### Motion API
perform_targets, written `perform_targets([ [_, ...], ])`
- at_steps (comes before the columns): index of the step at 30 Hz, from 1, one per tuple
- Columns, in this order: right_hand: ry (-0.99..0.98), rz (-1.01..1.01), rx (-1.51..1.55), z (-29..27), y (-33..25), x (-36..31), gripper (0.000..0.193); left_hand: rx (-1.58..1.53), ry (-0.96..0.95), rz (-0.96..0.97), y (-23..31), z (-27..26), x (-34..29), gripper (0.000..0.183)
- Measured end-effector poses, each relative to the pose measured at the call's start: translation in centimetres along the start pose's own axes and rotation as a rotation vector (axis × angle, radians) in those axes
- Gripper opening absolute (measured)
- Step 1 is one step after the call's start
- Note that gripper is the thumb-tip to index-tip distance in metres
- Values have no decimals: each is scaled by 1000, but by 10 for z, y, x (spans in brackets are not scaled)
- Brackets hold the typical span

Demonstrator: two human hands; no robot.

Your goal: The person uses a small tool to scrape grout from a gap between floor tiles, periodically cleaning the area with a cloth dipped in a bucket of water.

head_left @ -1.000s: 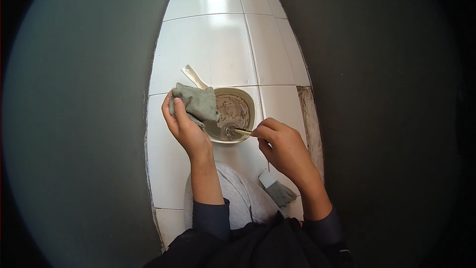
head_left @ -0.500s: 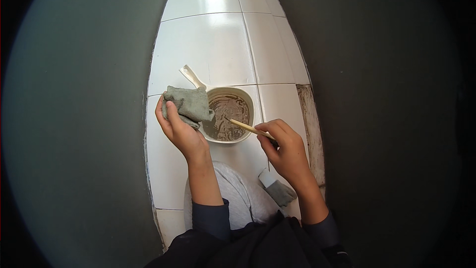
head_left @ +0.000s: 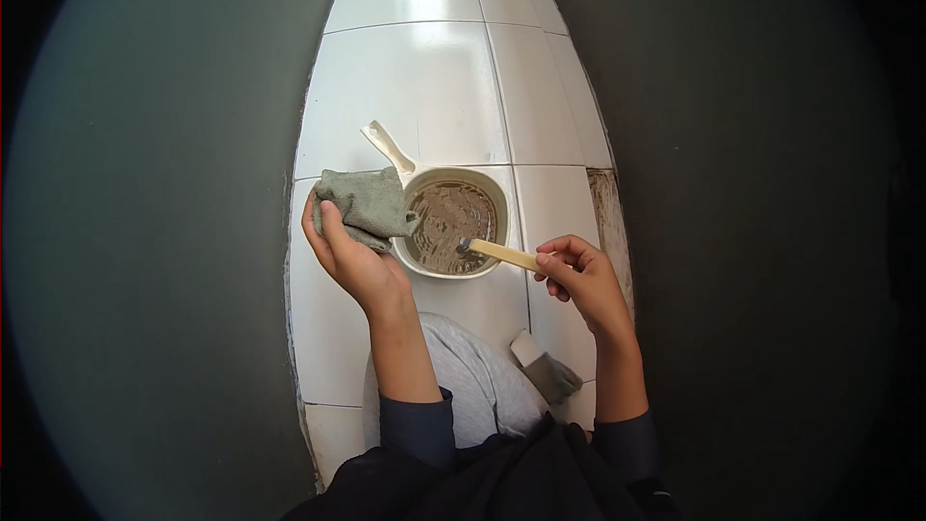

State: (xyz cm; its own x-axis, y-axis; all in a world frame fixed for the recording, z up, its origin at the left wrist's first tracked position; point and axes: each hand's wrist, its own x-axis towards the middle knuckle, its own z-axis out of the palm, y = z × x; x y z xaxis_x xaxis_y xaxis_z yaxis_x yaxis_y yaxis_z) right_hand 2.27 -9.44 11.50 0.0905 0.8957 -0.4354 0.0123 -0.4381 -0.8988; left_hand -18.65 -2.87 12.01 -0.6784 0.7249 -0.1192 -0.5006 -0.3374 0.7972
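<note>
In my left hand point(head_left: 362, 265) rests a folded grey-green cloth point(head_left: 362, 203), with my thumb across it and my fingers beneath. The cloth is beside the rim of a white plastic dipper point(head_left: 444, 273) that holds murky brown liquid point(head_left: 439, 217). The dipper stands on the tiles, its handle point(head_left: 389, 147) pointing away to the far left. My right hand point(head_left: 584, 280) pinches the end of a flat, pale yellow-handled tool point(head_left: 506, 254). It reaches over the dipper's near right rim, its small dark tip above or touching the liquid; I cannot tell which.
White glossy floor tiles point(head_left: 405, 87) run ahead between two dark grey walls point(head_left: 174, 232). Along the right edge is a rough, worn strip point(head_left: 610, 222). My knee in light grey cloth point(head_left: 453, 367) is near the dipper, with a grey and white item point(head_left: 545, 367) to its right.
My right hand has moved slightly right and turned, so the tool now shows its flat side. Its tip has shifted right and nearer. The left hand and cloth stay nearly still.
</note>
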Motion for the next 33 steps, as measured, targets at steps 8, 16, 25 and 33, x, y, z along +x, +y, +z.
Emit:
perform_targets([
  [8,-65,-26,78,-14,4,15,15,-30,27,-38,3,0,2,34],
  [16,-12,-51,92,-9,-4,7,14,-41,29,-49,2,-4,4,34],
  [25,163,-403,-596,54,-20,63,17,-56,57,-54,4,-4,4,34],
  [33,173,-675,-969,111,-12,105,21,-36,61,-57,2,-1,4,36],
])
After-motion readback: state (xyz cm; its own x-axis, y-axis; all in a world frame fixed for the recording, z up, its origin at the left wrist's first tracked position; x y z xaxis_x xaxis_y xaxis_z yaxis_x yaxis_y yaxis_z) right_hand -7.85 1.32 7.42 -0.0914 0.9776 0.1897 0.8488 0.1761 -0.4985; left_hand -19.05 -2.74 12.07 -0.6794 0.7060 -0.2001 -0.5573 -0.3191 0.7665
